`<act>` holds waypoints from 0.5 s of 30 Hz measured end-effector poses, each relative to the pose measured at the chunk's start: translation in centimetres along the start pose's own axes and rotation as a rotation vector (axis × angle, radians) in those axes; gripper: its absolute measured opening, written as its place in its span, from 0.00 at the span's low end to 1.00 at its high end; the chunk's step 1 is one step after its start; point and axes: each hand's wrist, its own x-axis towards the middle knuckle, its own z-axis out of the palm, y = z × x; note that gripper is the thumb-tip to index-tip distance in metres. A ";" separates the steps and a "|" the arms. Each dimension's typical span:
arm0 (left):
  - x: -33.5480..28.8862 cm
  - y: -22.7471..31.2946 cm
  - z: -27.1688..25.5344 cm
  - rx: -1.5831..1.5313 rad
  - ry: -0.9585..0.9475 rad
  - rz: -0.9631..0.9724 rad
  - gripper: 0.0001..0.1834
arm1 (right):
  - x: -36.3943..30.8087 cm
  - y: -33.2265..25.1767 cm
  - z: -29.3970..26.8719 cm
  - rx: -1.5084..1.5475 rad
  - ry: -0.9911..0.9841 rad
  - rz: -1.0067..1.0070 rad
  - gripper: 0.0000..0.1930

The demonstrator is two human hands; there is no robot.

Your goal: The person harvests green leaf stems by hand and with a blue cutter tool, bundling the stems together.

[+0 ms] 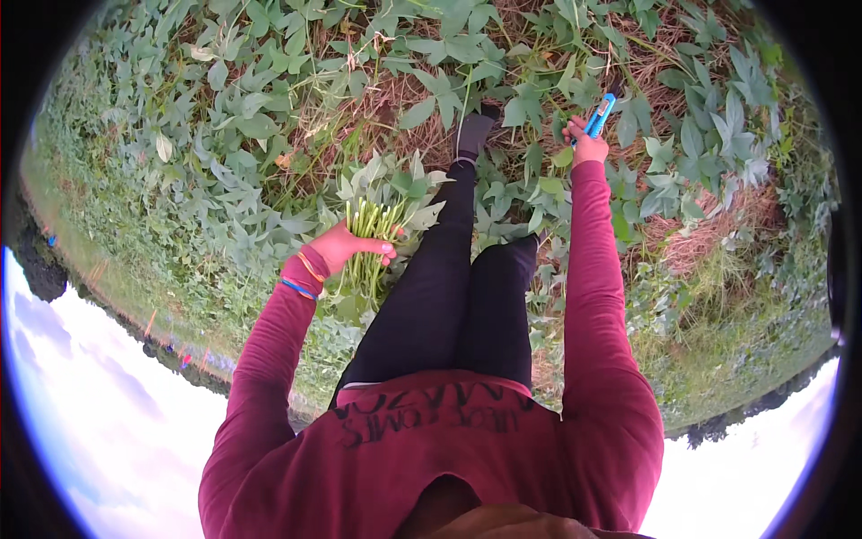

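My left hand (338, 246) is closed around a bunch of cut green leafy stems (370, 218), held beside my left thigh. Their pale cut ends stick up above the thumb, and leaves spread out around the bunch. Farther out to the right, at the end of my stretched arm, my right hand (588, 148) grips a blue utility knife (603, 115). Green leaves touch or lie close to its fingers; whether it pinches a stem as well I cannot tell. The knife's blade cannot be made out.
Leafy vines (440, 90) cover the ground all round, with dry brown straw (395, 112) between them. My dark boot (474, 135) stands among the plants ahead. A straw-covered patch (709, 225) lies to the right. Small distant coloured shapes (186, 360) show at the far left.
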 end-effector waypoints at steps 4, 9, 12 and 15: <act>0.9 -1.6 0.1 -0.010 0.032 -0.030 0.21 | 2.1 -3.7 0.2 -0.333 0.165 -0.161 0.09; 0.6 -4.3 -0.4 -0.137 0.146 0.038 0.20 | -0.9 -4.5 5.7 0.004 0.054 -0.189 0.08; 0.7 -6.3 -1.5 -0.235 0.187 0.119 0.19 | -7.8 -2.9 11.3 -0.367 -0.194 -0.401 0.07; 0.8 -7.3 -1.9 -0.243 0.214 0.100 0.17 | -12.0 -0.5 14.9 -0.757 -0.342 -0.837 0.09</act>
